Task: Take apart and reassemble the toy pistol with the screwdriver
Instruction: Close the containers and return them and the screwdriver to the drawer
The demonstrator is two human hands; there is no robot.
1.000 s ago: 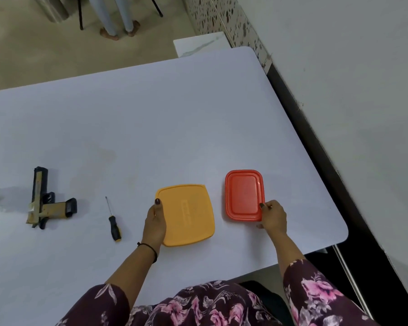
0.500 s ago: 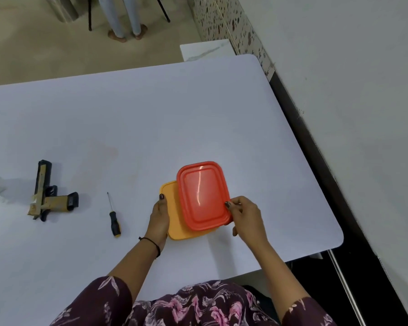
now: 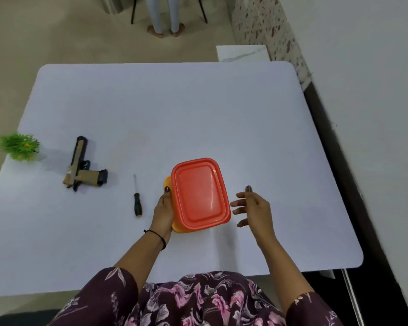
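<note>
Pistol (image 3: 75, 164) well left of fingers (image 3: 166, 196)

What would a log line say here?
left hand: holds yellow plastic container | red rectangular plastic container: stacked on it | right hand: open, apart | tan toy pistol, black-handled screwdriver: lying untouched

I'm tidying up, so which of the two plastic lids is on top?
The red lid; it covers the yellow lid, which shows only at its left and near edges.
</note>
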